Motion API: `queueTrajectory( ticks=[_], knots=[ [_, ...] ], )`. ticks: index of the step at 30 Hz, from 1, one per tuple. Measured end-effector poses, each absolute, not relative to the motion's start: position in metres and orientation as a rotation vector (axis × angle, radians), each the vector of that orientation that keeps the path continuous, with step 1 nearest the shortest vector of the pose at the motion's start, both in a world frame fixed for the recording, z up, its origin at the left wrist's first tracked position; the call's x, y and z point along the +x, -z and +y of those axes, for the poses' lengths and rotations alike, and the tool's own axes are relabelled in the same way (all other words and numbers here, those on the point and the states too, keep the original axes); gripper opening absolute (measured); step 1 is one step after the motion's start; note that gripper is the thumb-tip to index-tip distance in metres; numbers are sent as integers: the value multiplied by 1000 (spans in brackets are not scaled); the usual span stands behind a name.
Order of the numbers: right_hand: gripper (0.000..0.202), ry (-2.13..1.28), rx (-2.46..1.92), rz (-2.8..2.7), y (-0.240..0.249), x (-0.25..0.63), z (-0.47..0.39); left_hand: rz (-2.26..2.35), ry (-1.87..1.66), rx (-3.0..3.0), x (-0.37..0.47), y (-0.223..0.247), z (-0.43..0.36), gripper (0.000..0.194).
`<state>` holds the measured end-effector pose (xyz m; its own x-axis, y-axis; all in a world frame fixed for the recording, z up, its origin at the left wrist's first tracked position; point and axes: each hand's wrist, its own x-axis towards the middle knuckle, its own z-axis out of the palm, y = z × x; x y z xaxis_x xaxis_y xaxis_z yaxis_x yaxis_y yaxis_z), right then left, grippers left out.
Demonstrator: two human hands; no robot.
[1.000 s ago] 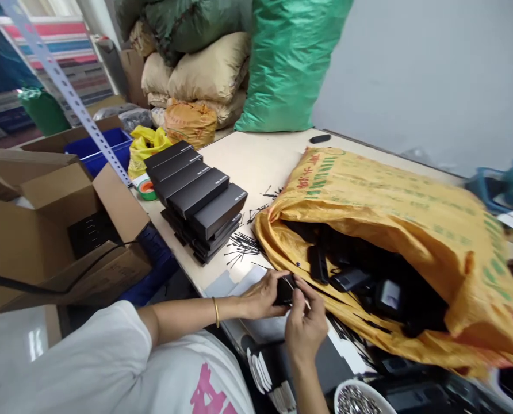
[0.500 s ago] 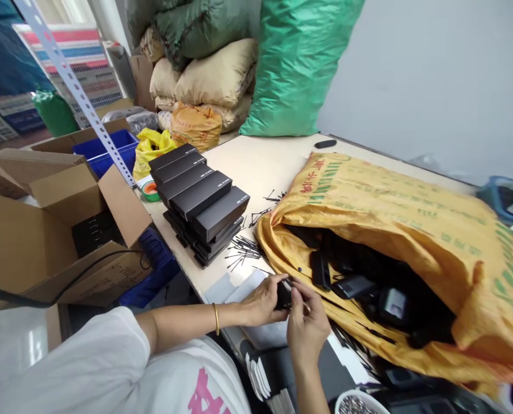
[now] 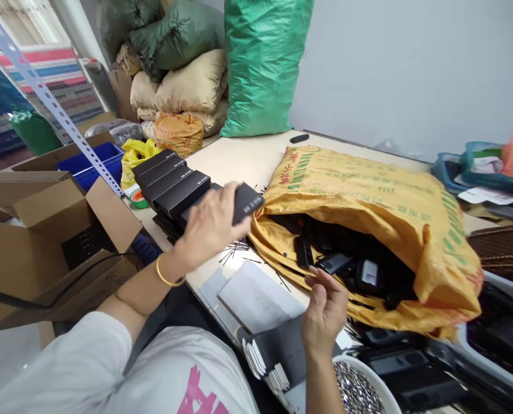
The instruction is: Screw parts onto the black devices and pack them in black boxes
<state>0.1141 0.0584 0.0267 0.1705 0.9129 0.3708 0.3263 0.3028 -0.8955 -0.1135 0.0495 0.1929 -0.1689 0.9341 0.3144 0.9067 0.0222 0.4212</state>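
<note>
My left hand (image 3: 211, 224), smeared a little by motion, grips a small black box (image 3: 248, 201) with pale print at one end. It holds the box up beside a stack of similar black boxes (image 3: 183, 192), hiding part of the stack. My right hand (image 3: 326, 307) is at the mouth of a yellow woven sack (image 3: 360, 172), fingers half bent and apart, with nothing visible in them. Its fingertips are close to a black plastic device (image 3: 303, 252) in the sack's opening; whether they touch cannot be seen. Flat black cartons (image 3: 282, 345) lie below that hand.
A white bowl of small metal parts (image 3: 386, 388) stands at the front right. A grey pad (image 3: 259, 296) and thin black strips (image 3: 237, 247) lie on the table. An open cardboard box (image 3: 27, 247) is at the left. A tall green sack (image 3: 265, 69) stands behind.
My left hand has moved up and left with the black box, away from my right hand. My right hand has parted from it and opened toward the sack. The camera view has turned right.
</note>
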Motion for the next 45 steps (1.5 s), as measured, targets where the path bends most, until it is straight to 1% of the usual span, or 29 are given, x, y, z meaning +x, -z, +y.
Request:
queueTrajectory(
  ticks=[1, 3, 5, 8, 12, 14, 16, 17, 19, 20, 22, 23, 25, 28, 30, 33, 34, 35, 36, 38, 42, 43, 45],
  knots=[
    [34, -630, -1263, -1413, -28, 116, 58, 2333, -734, 2031, -123, -204, 54, 56],
    [29, -616, -1298, -1473, -25, 121, 57, 2536, -507, 2082, -137, -211, 65, 41],
    [25, -561, -1328, -1526, -20, 127, 54, 2668, -384, 2091, -142, -205, 75, 34],
    [23, -521, -1379, -1590, -12, 136, 47, 2713, -350, 2073, -142, -194, 84, 41],
    [28, -627, -1473, -1710, -8, 142, 35, 2654, -277, 2042, -142, -198, 85, 45],
    [32, -655, -1498, -1750, -9, 141, 31, 2645, -358, 2079, -140, -201, 81, 47],
    [35, -665, -1504, -1783, -11, 141, 31, 2546, -550, 2198, -132, -197, 72, 50],
    [35, -668, -1508, -1803, -12, 142, 31, 2428, -656, 2281, -126, -190, 67, 50],
    [35, -666, -1523, -1843, -17, 147, 32, 2046, -780, 2425, -108, -165, 55, 45],
    [35, -649, -1542, -1847, -20, 151, 31, 1819, -782, 2455, -99, -147, 51, 41],
    [34, -586, -1611, -1812, -27, 165, 28, 1436, -671, 2401, -82, -106, 49, 32],
    [33, -547, -1655, -1784, -30, 173, 25, 1353, -620, 2320, -75, -86, 53, 29],
    [30, -494, -1759, -1746, -33, 190, 17, 1347, -603, 2120, -63, -51, 70, 25],
    [27, -526, -1898, -1781, -33, 211, 2, 1365, -649, 1951, -37, -22, 112, 24],
    [25, -560, -1950, -1813, -28, 219, -6, 1347, -654, 1930, -10, -14, 141, 32],
    [23, -516, -2033, -1805, -17, 226, -13, 1472, -696, 1648, 33, -7, 172, 70],
    [22, -481, -2081, -1789, -13, 228, -15, 1525, -706, 1516, 44, -4, 179, 80],
    [21, -449, -2134, -1773, -9, 231, -17, 1562, -712, 1395, 52, -1, 186, 85],
    [18, -431, -2181, -1765, -4, 233, -19, 1576, -714, 1305, 57, 1, 191, 85],
    [13, -456, -2225, -1789, 8, 237, -23, 1529, -725, 1233, 56, 6, 199, 76],
    [13, -544, -2118, -1830, 32, 240, -31, 1294, -800, 1078, 35, 7, 199, 42],
    [13, -547, -2093, -1807, 37, 240, -33, 1230, -818, 1034, 29, 6, 195, 36],
    [13, -555, -2077, -1768, 42, 240, -35, 1120, -855, 950, 18, 3, 179, 34]
  ],
)
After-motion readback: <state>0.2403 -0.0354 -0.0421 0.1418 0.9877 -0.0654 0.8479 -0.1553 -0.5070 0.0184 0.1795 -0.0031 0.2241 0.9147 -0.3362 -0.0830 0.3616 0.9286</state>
